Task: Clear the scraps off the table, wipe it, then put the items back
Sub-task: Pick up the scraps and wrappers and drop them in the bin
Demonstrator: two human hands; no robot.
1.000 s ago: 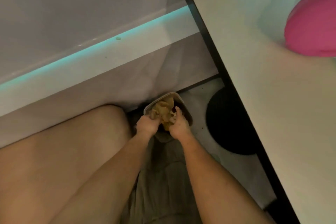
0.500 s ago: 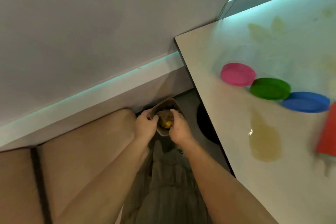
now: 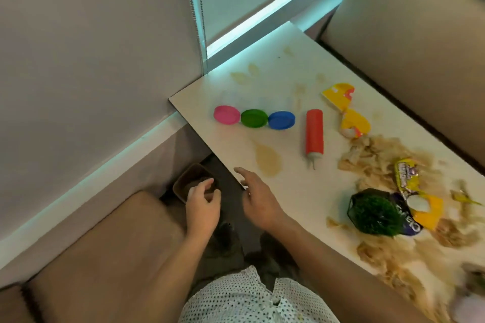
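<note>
A person's left hand (image 3: 203,206) hangs with fingers loosely curled and nothing in it, just above a small brown bin (image 3: 190,182) on the floor. The right hand (image 3: 258,198) is spread open and empty over the near edge of a white table (image 3: 210,118). Beyond the right hand lie a tan spill (image 3: 267,161), a red squeeze bottle (image 3: 314,134) and pink (image 3: 227,114), green (image 3: 254,118) and blue (image 3: 281,120) lids. To its right, tan scraps (image 3: 375,155), yellow wrappers (image 3: 349,110) and a green plant (image 3: 374,211) cover the table.
</note>
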